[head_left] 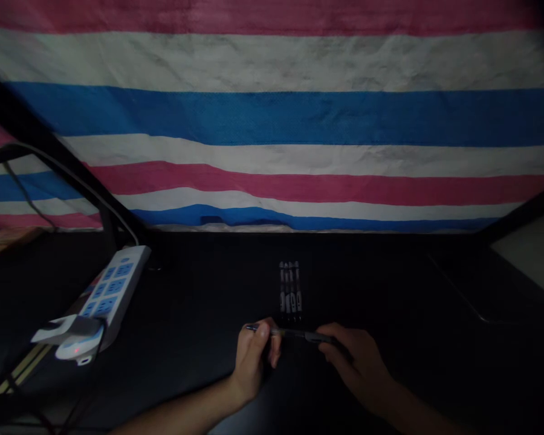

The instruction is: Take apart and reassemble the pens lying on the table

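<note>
A dark pen (297, 334) lies sideways between my two hands, above the black tabletop. My left hand (254, 356) pinches one end of it between thumb and fingers, with a short tip sticking out to the left. The other end sits in the grip of my right hand (356, 359), whose fingers close around it and hide that end. Just beyond my hands, several similar pens (291, 290) lie side by side in a neat row, pointing away from me. Dim light blurs their details.
A white power strip (113, 296) with blue sockets, a plugged-in adapter (68, 329) and cables lies at the left. A striped red, white and blue sheet (272, 118) hangs behind the black table (199, 290). Dark frame bars slant at both sides.
</note>
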A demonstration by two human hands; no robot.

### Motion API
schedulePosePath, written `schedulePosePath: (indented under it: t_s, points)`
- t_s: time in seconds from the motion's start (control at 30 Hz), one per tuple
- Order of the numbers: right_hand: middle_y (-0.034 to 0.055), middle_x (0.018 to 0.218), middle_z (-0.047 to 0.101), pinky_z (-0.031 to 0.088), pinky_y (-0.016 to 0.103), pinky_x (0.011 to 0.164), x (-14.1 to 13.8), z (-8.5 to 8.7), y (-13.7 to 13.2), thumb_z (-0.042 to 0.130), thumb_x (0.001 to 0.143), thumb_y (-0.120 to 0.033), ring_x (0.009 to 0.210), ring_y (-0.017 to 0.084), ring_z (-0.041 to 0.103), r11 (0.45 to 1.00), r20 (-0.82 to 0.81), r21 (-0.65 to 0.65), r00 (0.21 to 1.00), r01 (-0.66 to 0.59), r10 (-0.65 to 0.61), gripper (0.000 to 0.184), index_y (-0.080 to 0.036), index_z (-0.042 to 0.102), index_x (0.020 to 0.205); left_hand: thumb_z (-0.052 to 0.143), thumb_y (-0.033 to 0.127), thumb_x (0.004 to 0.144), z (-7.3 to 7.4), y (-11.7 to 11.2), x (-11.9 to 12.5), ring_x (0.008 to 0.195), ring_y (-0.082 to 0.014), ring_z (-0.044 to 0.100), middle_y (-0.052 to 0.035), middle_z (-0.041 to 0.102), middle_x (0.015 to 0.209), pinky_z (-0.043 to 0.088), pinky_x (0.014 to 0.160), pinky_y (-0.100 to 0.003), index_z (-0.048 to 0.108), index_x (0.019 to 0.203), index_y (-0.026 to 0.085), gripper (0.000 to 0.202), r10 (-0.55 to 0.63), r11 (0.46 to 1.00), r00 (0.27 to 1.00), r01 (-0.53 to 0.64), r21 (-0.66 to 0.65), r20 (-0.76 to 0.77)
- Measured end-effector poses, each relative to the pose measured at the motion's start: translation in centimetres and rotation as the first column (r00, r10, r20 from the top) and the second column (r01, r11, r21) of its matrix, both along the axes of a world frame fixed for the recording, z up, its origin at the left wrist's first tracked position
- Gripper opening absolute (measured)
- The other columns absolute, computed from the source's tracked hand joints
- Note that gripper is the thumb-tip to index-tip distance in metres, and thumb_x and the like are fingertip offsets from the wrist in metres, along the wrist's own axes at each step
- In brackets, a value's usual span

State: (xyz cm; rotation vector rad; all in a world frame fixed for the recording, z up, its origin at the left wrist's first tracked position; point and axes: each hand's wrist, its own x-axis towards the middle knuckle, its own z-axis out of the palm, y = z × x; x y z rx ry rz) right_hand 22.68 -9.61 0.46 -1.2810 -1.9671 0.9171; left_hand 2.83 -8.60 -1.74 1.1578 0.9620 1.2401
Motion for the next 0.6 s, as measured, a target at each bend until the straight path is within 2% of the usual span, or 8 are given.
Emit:
schedulePosePath:
  t_s: [0.1,0.33,0.4,0.5,0.6]
  points:
    - [-0.0034,0.063,0.061,0.04,0.022,0.055,0.0,0.0,0.0,0.046,0.091,-0.03,0.054,0.011,0.057,1.0,0.008,0.011,1.0,-0.004,0.004,0.018,-0.024,0.062,0.086,0.038,0.058,0.087,0.0,-0.1,0.0,0.04,-0.0124,0.037,0.0007,0.039,0.037,0.024,0.044,-0.027,0.048,0.047,0.018,0.057,-0.017,1.0,1.0,0.017,0.005,-0.007]
    - [-0.0031,0.062,0.06,0.038,0.022,0.054,0.0,0.2,0.0,0.046,0.092,-0.034,0.054,0.011,0.055,0.997,-0.003,-0.077,1.0,-0.011,0.011,0.022,-0.023,0.063,0.084,0.033,0.054,0.092,0.2,0.1,-0.3,0.046,-0.0124,0.041,-0.0003,0.043,0.044,0.028,0.048,-0.027,0.048,0.05,0.017,0.057,-0.001,0.997,0.995,0.008,0.071,-0.103]
    - [-0.0029,0.062,0.06,0.038,0.022,0.054,-0.2,0.2,0.1,0.046,0.091,-0.034,0.055,0.011,0.054,0.995,-0.021,-0.102,1.0,0.01,-0.012,0.021,-0.022,0.062,0.084,0.038,0.051,0.092,0.4,0.3,-0.2,0.049,-0.0117,0.042,0.0001,0.047,0.051,0.032,0.051,-0.026,0.053,0.062,0.016,0.049,0.0,0.995,0.995,0.01,0.097,-0.098]
    - [-0.0032,0.061,0.056,0.036,0.022,0.052,-0.6,0.1,0.2,0.046,0.091,-0.034,0.054,0.011,0.052,0.99,-0.02,-0.135,0.999,0.034,-0.037,0.02,-0.022,0.06,0.083,0.05,0.041,0.09,0.8,0.6,0.1,0.055,-0.0104,0.046,0.0017,0.051,0.064,0.037,0.054,-0.022,0.055,0.085,0.017,0.025,-0.04,0.994,0.999,0.042,0.105,-0.019]
    - [-0.0049,0.056,0.05,0.033,0.021,0.05,-1.0,-0.3,0.1,0.049,0.088,-0.033,0.05,0.01,0.047,0.99,-0.001,-0.137,1.0,0.023,-0.024,0.017,-0.021,0.058,0.079,0.058,0.031,0.087,1.3,1.1,0.4,0.07,-0.0118,0.054,-0.0003,0.056,0.081,0.044,0.064,-0.022,0.052,0.092,0.02,0.013,-0.047,0.995,0.996,0.04,0.092,0.078]
